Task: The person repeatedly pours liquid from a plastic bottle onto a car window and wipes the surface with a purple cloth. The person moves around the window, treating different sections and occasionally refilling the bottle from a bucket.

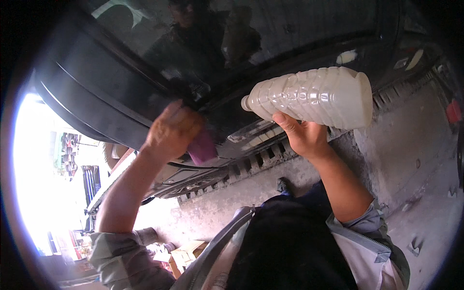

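Observation:
My left hand is closed on a purple wiping pad, against or close to the dark car body. Motion smears the hand, and I cannot tell whether the pad is a sponge or a cloth. To the right, my right hand grips a large ribbed plastic bottle from below, thumb on its near side. Milky, whitish contents or plastic show in the bottle. It lies nearly sideways in front of the car, its narrow neck pointing left and its broad base right.
Dark glass on the car reflects a person. Below the car runs a slotted strip along the grey concrete floor. At lower left stands an open cardboard box. A red object sits at the far right edge.

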Demonstrator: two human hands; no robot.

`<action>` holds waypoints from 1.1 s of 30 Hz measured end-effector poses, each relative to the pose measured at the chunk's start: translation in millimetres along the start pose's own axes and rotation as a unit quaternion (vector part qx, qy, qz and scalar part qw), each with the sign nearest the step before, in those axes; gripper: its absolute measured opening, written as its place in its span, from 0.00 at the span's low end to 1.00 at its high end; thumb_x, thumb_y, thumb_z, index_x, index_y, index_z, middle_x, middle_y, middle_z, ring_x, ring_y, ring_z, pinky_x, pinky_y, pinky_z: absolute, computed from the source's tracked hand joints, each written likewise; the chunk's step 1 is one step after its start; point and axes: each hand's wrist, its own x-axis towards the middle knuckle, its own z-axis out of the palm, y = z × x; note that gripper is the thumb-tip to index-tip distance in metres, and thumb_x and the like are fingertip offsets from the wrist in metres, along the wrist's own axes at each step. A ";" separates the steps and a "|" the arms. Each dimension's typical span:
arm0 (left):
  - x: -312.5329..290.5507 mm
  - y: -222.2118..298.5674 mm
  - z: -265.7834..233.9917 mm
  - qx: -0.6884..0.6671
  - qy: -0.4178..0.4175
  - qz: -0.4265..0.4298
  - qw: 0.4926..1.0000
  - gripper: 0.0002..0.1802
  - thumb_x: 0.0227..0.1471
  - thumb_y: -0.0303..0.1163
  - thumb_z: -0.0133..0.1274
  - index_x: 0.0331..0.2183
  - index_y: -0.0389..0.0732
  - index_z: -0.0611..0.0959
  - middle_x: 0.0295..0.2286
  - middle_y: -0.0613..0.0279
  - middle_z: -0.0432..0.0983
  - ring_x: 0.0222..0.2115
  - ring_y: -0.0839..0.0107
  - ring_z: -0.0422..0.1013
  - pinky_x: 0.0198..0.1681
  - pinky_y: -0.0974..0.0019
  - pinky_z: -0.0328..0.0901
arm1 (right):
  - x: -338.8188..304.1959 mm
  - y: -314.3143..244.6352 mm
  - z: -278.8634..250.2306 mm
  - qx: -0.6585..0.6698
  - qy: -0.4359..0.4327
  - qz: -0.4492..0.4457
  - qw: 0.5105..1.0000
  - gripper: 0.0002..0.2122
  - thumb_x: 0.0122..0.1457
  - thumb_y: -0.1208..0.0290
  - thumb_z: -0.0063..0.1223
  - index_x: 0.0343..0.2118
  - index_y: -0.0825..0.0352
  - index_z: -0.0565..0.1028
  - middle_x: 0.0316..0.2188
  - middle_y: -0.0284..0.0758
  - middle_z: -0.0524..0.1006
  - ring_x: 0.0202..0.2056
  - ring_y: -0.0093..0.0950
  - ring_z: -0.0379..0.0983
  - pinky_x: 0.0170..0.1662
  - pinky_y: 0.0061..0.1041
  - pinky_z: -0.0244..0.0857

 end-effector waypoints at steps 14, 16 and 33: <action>9.2 33.4 19.5 -0.050 0.042 -0.124 0.990 0.17 0.38 0.26 0.57 0.36 0.39 0.83 0.39 0.56 0.78 0.46 0.60 0.72 0.59 0.54 0.62 | -3.4 7.4 -2.0 0.034 0.016 -0.003 0.999 0.19 0.60 0.64 0.62 0.48 0.72 0.72 0.42 0.43 0.78 0.43 0.33 0.78 0.47 0.32 0.73; 12.9 47.5 28.6 -0.079 0.089 -0.180 0.976 0.19 0.39 0.24 0.55 0.39 0.37 0.83 0.39 0.54 0.78 0.45 0.57 0.73 0.58 0.52 0.63 | -0.6 8.1 -5.7 0.032 0.030 0.000 0.999 0.18 0.60 0.64 0.62 0.47 0.71 0.73 0.42 0.42 0.79 0.43 0.33 0.78 0.47 0.32 0.72; 36.8 78.0 52.3 -0.147 0.091 -0.198 0.965 0.29 0.50 0.25 0.50 0.56 0.42 0.75 0.59 0.54 0.66 0.64 0.62 0.59 0.68 0.51 0.49 | 9.7 -1.5 5.2 0.039 0.042 -0.003 0.998 0.16 0.60 0.67 0.62 0.47 0.71 0.75 0.42 0.39 0.79 0.44 0.32 0.77 0.48 0.31 0.69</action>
